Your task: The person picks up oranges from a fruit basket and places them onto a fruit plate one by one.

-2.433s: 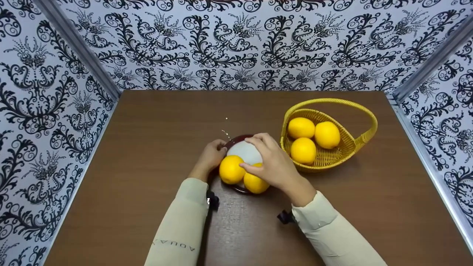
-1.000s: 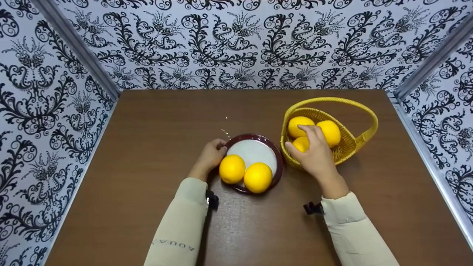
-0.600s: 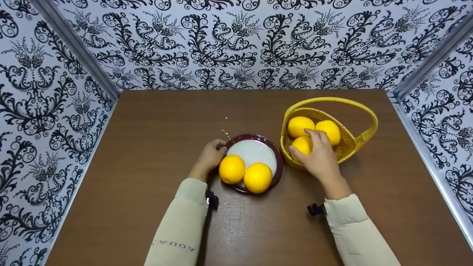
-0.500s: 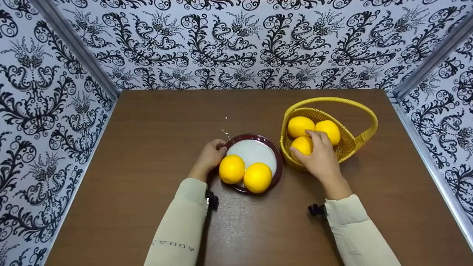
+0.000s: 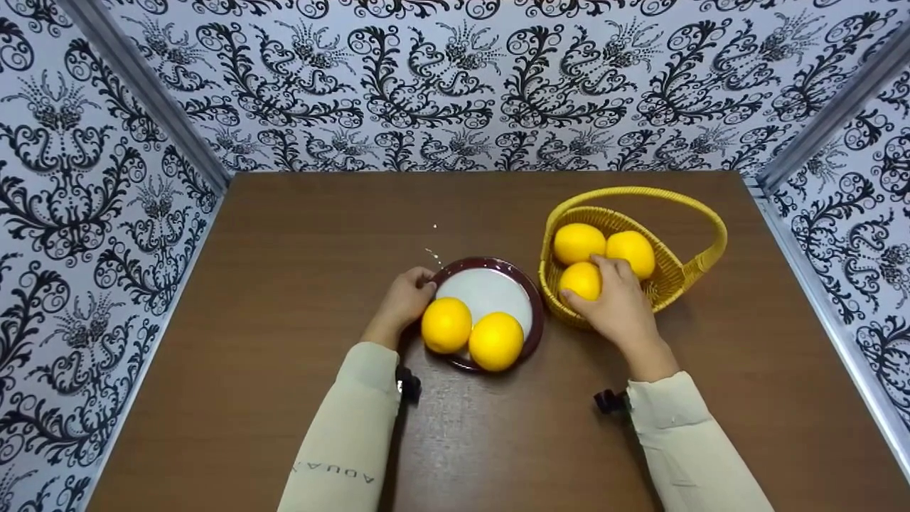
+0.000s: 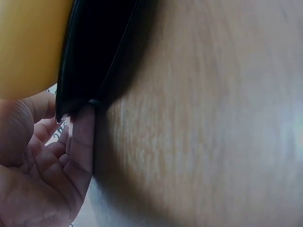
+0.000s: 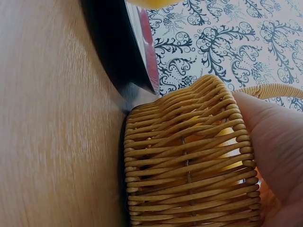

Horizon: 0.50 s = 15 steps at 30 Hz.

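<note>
In the head view, my left hand (image 5: pixel 407 297) pinches the left rim of a dark red plate (image 5: pixel 483 288) with a white centre. The left wrist view shows the thumb above the rim and fingers beneath it. Two yellow-orange oranges lie on the plate's near half, a left one (image 5: pixel 446 325) and a right one (image 5: pixel 496 341). My right hand (image 5: pixel 617 302) reaches into a yellow wicker basket (image 5: pixel 665 284), thumb and fingers curled round the front orange (image 5: pixel 581 280). The basket's wall hides most of this grip in the right wrist view.
Two more oranges, one back left (image 5: pixel 579 243) and one at the right (image 5: pixel 631 254), lie in the basket. Its tall handle (image 5: pixel 640 190) arches over the back. The basket stands close to the plate's right side on a brown table (image 5: pixel 320 235). Patterned walls (image 5: pixel 455 85) enclose the table.
My right hand has moved from above the plate to the basket at the right, and its fingers have closed round the front orange. My left hand stays at the plate's rim.
</note>
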Each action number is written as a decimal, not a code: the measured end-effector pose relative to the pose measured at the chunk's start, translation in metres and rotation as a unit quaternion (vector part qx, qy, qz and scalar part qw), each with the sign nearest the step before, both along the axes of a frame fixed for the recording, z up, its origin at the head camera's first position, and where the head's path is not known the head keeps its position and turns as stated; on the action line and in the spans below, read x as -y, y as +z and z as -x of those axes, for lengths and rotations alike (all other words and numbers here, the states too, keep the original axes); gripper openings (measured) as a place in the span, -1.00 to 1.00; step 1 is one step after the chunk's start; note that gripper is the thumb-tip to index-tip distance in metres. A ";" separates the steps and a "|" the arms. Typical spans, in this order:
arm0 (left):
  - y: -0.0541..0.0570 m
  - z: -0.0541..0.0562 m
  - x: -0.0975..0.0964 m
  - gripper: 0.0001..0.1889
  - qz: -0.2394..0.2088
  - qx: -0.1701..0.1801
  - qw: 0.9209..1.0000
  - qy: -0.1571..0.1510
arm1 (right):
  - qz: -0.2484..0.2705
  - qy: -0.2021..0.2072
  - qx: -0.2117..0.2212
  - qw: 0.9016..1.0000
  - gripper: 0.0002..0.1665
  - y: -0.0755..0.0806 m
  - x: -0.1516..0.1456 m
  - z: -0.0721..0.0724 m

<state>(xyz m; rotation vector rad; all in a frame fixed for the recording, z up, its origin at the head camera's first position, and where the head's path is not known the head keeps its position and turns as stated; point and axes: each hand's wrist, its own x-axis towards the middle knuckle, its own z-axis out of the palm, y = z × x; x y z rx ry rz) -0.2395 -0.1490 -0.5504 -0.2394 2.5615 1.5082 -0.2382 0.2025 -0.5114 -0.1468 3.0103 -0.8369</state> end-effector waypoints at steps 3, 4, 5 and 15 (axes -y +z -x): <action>0.000 0.000 0.000 -0.78 0.001 0.000 1.000 0.000 | -0.001 0.002 0.011 1.000 0.04 0.000 0.000 0.001; 0.000 0.000 0.000 -0.78 0.001 0.001 1.000 0.000 | 0.000 0.004 0.015 1.000 0.05 0.000 0.000 0.001; 0.000 0.000 0.000 -0.78 0.000 0.001 1.000 0.000 | 0.000 0.004 0.017 1.000 0.05 -0.001 0.000 0.001; -0.001 0.001 -0.001 -0.77 0.012 0.001 1.000 0.001 | 0.005 0.007 0.016 1.000 0.02 -0.002 -0.001 0.003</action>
